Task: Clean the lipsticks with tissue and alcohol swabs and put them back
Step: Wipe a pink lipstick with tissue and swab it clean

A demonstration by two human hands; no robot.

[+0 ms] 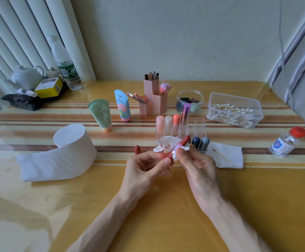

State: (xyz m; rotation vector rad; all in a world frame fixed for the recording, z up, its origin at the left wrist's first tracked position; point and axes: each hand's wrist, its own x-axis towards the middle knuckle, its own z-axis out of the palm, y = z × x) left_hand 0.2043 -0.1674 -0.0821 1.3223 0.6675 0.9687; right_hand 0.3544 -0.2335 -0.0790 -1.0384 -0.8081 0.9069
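A striped yellow table (166, 206) fills the view. On its left lies a roll of tissue (73, 142) with a length unrolled toward the near edge. At the far right a clear box (255, 108) holds a heap of cotton swabs (229, 115). Near the middle stands a clear rack (200, 124). Its back row holds four capped lipsticks (168, 122), peach, cream, orange and shiny purple, and a dark blue one and a grey one show in front.

Just in front of the rack, raised above the table, are the two hands. The left hand (144, 166) has its thumb and fingers curled round the red base of an open lipstick (180, 145), which tilts up and to the right, its red tip toward the rack. The right hand (197, 160) pinches a crumpled tissue (163, 142) round the middle of that lipstick. The tissue has red smears and spreads out behind the stick.

Right of the hands a flat tissue sheet (235, 153) lies on the table beside the rack. A small bottle (286, 144) with a red top stands near the right edge. A red cap (137, 149) shows just beyond the left fingers; I cannot tell whether it is held or standing on the table. A used swab (222, 155) with a red-stained tip lies on the flat sheet
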